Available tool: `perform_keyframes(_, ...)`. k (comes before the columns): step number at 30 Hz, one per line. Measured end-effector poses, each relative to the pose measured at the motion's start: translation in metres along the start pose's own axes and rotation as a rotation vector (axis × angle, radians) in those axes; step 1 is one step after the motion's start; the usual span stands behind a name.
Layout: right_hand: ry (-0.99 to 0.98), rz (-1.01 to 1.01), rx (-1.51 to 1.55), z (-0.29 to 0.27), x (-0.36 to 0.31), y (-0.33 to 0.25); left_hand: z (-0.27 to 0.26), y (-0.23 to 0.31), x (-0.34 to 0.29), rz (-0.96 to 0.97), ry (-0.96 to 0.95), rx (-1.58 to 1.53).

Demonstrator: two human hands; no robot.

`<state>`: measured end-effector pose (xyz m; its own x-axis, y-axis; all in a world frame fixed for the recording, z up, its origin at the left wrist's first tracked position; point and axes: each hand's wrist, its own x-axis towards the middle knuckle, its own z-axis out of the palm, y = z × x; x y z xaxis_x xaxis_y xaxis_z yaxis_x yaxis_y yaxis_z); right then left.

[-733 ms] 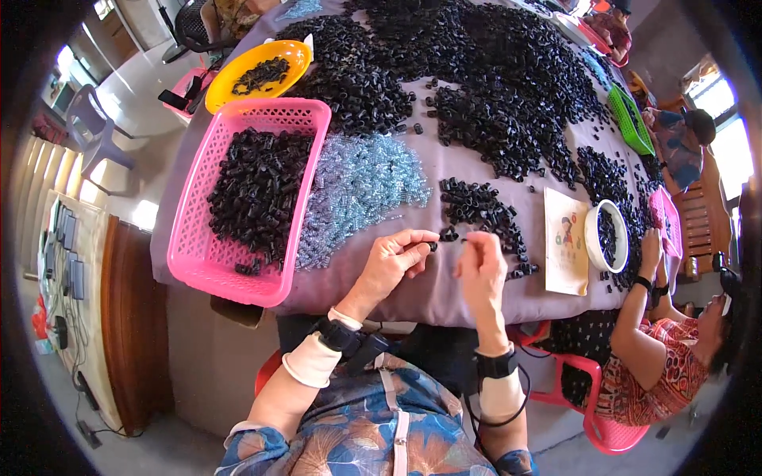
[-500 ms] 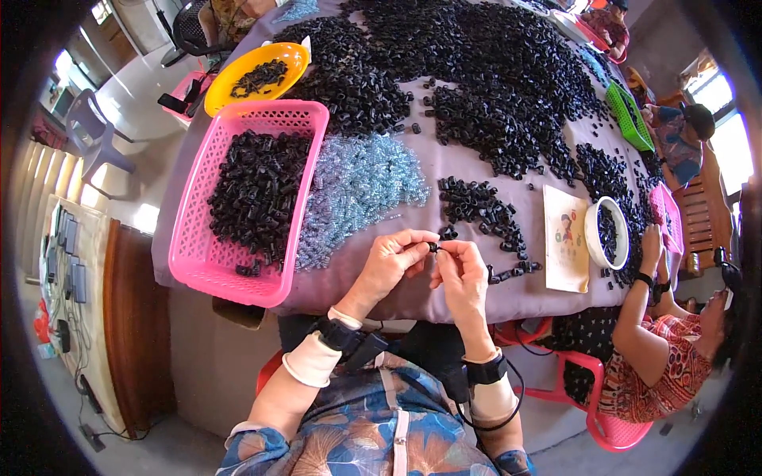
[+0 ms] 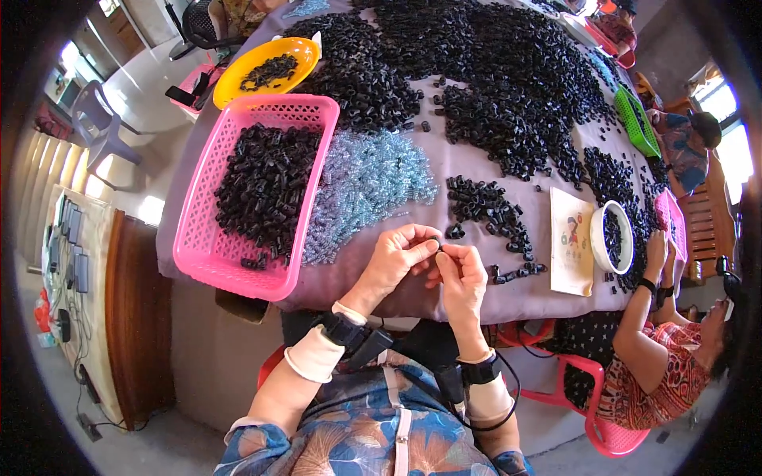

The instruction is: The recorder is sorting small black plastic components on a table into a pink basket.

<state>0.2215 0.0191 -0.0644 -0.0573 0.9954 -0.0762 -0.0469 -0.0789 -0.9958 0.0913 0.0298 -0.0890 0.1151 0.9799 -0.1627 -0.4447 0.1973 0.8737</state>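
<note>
Just past the table's near edge, my left hand (image 3: 394,255) pinches a small black plastic part (image 3: 437,243) between thumb and fingertips. My right hand (image 3: 462,274) meets it there, its thumb and forefinger closed at the same part. The fingers cover most of that part, so its exact shape is hidden. Ahead and to the right lies a loose cluster of small black plastic pieces (image 3: 484,208). Beyond my left hand spreads a pile of clear bluish small pieces (image 3: 373,174).
A pink basket (image 3: 190,238) of black parts stands left, with a yellow plate (image 3: 230,83) behind it. A large black heap (image 3: 508,71) covers the far table. Rightward are a paper booklet (image 3: 570,246), a white round container (image 3: 627,254) and a seated person (image 3: 659,341).
The whole view has shifted slightly, so the table things sit a little further right. My hands stay together at the black part, with small finger movements.
</note>
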Motion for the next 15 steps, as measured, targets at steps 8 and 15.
perform_keyframes(8, 0.012, -0.016, -0.092, -0.0098, 0.0001, 0.0077, 0.0025, 0.0054, 0.0025, -0.028, -0.065, 0.028)
perform_keyframes(15, -0.019, -0.048, -0.044, -0.0041, -0.0015, 0.0047, -0.003, 0.0011, 0.002, -0.047, -0.091, -0.05)
